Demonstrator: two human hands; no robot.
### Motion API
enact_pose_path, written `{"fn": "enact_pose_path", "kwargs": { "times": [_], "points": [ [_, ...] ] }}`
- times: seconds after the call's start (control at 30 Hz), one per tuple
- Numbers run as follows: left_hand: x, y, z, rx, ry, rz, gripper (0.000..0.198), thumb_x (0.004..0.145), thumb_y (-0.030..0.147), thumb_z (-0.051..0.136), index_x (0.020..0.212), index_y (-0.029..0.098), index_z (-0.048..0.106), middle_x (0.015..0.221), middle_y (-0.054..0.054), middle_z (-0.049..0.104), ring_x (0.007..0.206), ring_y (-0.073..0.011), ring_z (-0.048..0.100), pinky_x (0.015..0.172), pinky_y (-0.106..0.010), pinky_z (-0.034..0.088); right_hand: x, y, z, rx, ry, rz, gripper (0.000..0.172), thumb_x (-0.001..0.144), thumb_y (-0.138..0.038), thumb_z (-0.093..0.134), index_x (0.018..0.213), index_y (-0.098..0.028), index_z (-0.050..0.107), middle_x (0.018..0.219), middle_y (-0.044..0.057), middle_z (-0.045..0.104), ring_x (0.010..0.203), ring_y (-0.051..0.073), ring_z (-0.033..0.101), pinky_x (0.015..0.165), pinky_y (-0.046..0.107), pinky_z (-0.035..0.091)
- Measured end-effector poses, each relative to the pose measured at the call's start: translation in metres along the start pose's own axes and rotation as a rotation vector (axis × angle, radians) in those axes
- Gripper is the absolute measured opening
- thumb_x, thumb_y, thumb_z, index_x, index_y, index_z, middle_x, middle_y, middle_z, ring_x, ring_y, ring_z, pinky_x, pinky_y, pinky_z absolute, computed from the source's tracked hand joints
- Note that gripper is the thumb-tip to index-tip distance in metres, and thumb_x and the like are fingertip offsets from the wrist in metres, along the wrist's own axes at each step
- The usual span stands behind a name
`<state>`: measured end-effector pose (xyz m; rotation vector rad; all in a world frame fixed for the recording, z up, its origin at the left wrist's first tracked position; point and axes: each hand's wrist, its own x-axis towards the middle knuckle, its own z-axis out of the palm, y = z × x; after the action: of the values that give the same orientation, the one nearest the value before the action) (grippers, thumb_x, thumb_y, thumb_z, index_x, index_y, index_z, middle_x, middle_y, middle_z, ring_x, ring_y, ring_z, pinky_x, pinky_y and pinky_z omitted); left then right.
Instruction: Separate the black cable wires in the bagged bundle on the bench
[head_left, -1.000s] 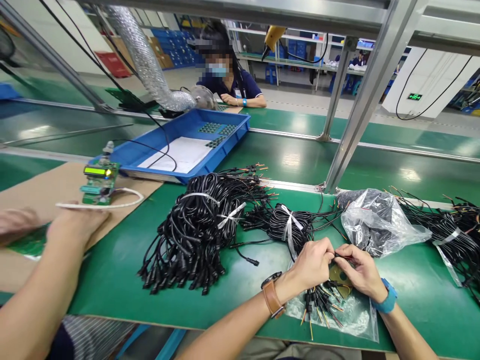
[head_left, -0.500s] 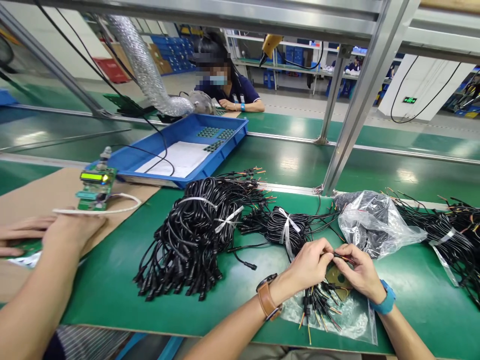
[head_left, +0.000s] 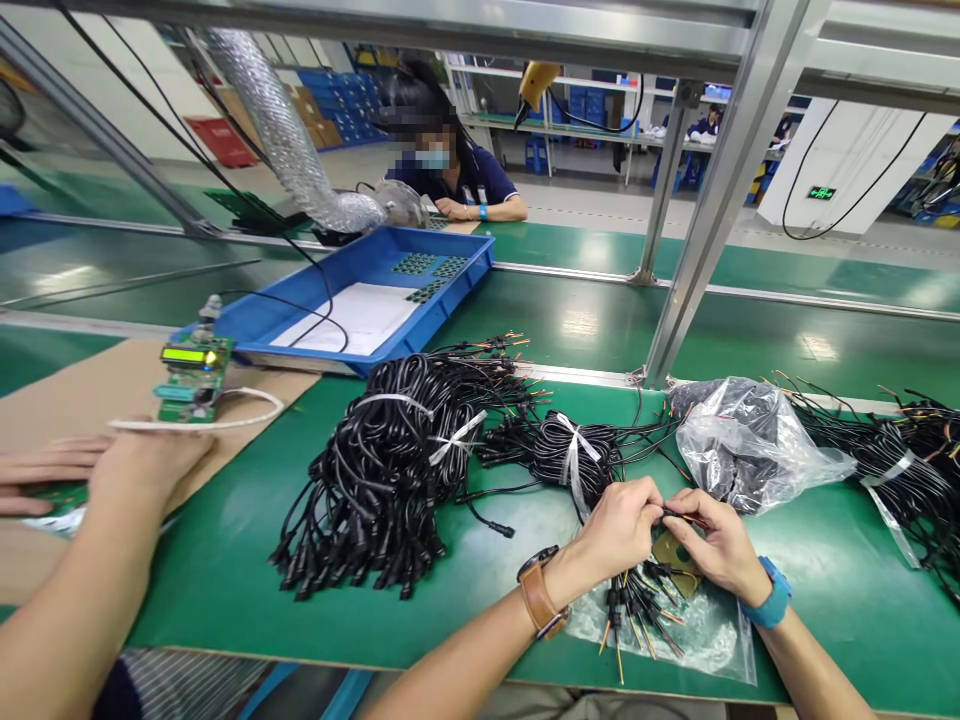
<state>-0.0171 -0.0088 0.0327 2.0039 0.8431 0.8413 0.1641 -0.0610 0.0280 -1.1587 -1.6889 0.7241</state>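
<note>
My left hand, with a brown-strapped watch at the wrist, pinches a thin black cable. From the other side my right hand, wearing a blue wristband, grips the same cable near its red and orange wire ends. Below my fingers, short black connectors with bare coloured wires lie on a clear plastic bag. A brownish flat piece with holes shows partly under my right hand. Just beyond my left hand is a coiled black cable bundle tied with a white strip.
A large heap of black cables lies left of my arms. Behind my right hand sit a filled plastic bag and more cables. A metal post rises beyond. At left, a co-worker's hands rest near a circuit board with display.
Both my hands stay on the cable with only a very slight shift of the fingers. The things on the table have not visibly moved.
</note>
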Motion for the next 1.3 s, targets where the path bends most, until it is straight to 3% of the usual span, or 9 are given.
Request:
{"fn": "enact_pose_path", "kwargs": {
  "times": [0.23, 0.43, 0.6, 0.7, 0.8, 0.9, 0.97, 1.17, 1.3],
  "points": [
    [0.000, 0.002, -0.001, 0.048, -0.011, -0.006, 0.017, 0.084, 0.007, 0.052, 0.072, 0.019, 0.053, 0.067, 0.001, 0.058, 0.061, -0.0141, 0.052, 0.059, -0.026, 0.033, 0.001, -0.001, 0.001, -0.042, -0.020, -0.005, 0.019, 0.097, -0.037, 0.061, 0.089, -0.021, 0.067, 0.085, 0.007, 0.075, 0.075, 0.019, 0.071, 0.066, 0.027, 0.058],
    [-0.001, 0.002, -0.003, 0.033, -0.019, 0.001, 0.015, 0.087, 0.009, 0.052, 0.077, 0.019, 0.055, 0.074, -0.002, 0.063, 0.069, -0.0159, 0.058, 0.064, -0.026, 0.039, 0.001, -0.003, 0.002, -0.054, -0.006, -0.011, 0.018, 0.097, -0.037, 0.062, 0.092, -0.021, 0.068, 0.085, 0.007, 0.074, 0.074, 0.019, 0.071, 0.066, 0.027, 0.059],
    [0.001, 0.009, -0.007, -0.025, 0.000, 0.016, 0.014, 0.088, 0.009, 0.052, 0.080, 0.019, 0.056, 0.075, -0.001, 0.064, 0.071, -0.0155, 0.060, 0.067, -0.025, 0.043, -0.001, -0.001, -0.016, -0.110, 0.006, -0.037, 0.021, 0.096, -0.038, 0.064, 0.107, -0.022, 0.070, 0.095, 0.008, 0.075, 0.082, 0.021, 0.072, 0.073, 0.030, 0.059],
    [0.001, 0.012, -0.011, -0.061, 0.017, 0.004, 0.014, 0.089, 0.008, 0.052, 0.081, 0.018, 0.057, 0.070, 0.001, 0.061, 0.067, -0.0143, 0.058, 0.066, -0.025, 0.043, 0.000, 0.008, -0.041, -0.171, 0.223, 0.002, 0.032, 0.104, -0.040, 0.046, 0.116, -0.020, 0.069, 0.097, 0.010, 0.075, 0.081, 0.022, 0.071, 0.073, 0.033, 0.058],
    [0.001, 0.014, -0.012, -0.060, 0.025, -0.001, 0.012, 0.088, 0.009, 0.053, 0.082, 0.018, 0.057, 0.072, 0.000, 0.061, 0.068, -0.0146, 0.058, 0.067, -0.025, 0.043, 0.003, 0.026, -0.061, -0.504, 0.446, 0.071, 0.032, 0.102, -0.039, 0.046, 0.105, -0.019, 0.072, 0.098, 0.012, 0.075, 0.088, 0.027, 0.070, 0.082, 0.041, 0.055],
    [0.000, 0.014, -0.013, -0.052, 0.032, 0.019, 0.011, 0.088, 0.010, 0.053, 0.082, 0.018, 0.057, 0.077, -0.002, 0.063, 0.073, -0.0155, 0.059, 0.069, -0.026, 0.044, 0.006, 0.047, -0.068, -0.905, 0.335, 0.018, 0.033, 0.099, -0.034, 0.045, 0.102, -0.017, 0.072, 0.106, 0.017, 0.074, 0.099, 0.034, 0.066, 0.092, 0.050, 0.050],
    [0.000, 0.015, -0.013, -0.058, 0.042, 0.032, 0.010, 0.088, 0.010, 0.053, 0.082, 0.018, 0.056, 0.078, -0.002, 0.063, 0.074, -0.0158, 0.059, 0.069, -0.026, 0.044, 0.008, 0.055, -0.067, -1.043, 0.266, -0.006, 0.034, 0.099, -0.030, 0.041, 0.106, -0.015, 0.071, 0.111, 0.018, 0.072, 0.099, 0.034, 0.064, 0.091, 0.051, 0.050],
    [0.000, 0.015, -0.014, -0.063, 0.053, 0.037, 0.010, 0.089, 0.011, 0.053, 0.083, 0.018, 0.055, 0.080, -0.002, 0.064, 0.075, -0.0157, 0.059, 0.070, -0.026, 0.042, 0.009, 0.049, -0.067, -1.033, 0.169, 0.044, 0.033, 0.101, -0.040, 0.047, 0.087, -0.019, 0.069, 0.086, 0.012, 0.070, 0.081, 0.030, 0.060, 0.081, 0.045, 0.050],
    [-0.001, 0.016, -0.015, -0.052, 0.037, 0.025, 0.010, 0.090, 0.012, 0.053, 0.084, 0.018, 0.056, 0.080, -0.002, 0.063, 0.075, -0.0154, 0.059, 0.070, -0.026, 0.043, 0.009, 0.043, -0.067, -1.023, 0.138, 0.014, 0.032, 0.102, -0.034, 0.043, 0.096, -0.019, 0.071, 0.092, 0.012, 0.068, 0.087, 0.030, 0.059, 0.082, 0.044, 0.049]
  ]
}}
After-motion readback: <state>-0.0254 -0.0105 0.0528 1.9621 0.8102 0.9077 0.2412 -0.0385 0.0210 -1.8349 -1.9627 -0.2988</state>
